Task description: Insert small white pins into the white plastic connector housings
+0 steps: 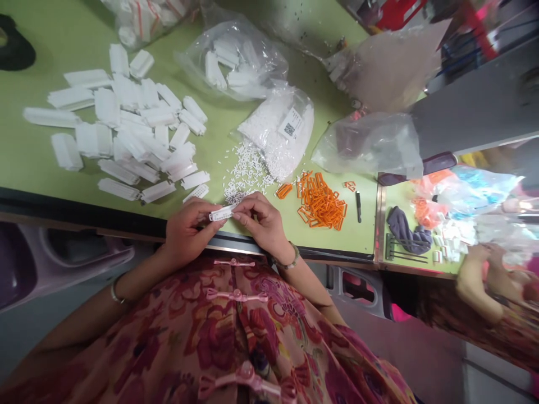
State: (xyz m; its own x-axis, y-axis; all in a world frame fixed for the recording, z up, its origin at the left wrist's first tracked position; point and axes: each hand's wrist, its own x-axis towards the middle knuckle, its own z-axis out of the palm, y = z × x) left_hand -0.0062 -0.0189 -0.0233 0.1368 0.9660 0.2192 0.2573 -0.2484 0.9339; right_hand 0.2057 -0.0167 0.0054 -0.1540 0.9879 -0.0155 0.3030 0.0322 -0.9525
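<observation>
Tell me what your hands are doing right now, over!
Left hand and right hand pinching a white plastic housing at the table edge. Loose white plastic pins just beyond. Orange plastic frames off to the right.

We wear a loose top (236, 336) printed with large red, magenta and pink flowers, closed down the front by pink knotted fastenings (236, 295). A thin silver bangle (118, 293) circles our left wrist (130, 283), and a beaded bracelet (289, 256) circles our right wrist (280, 248).
</observation>
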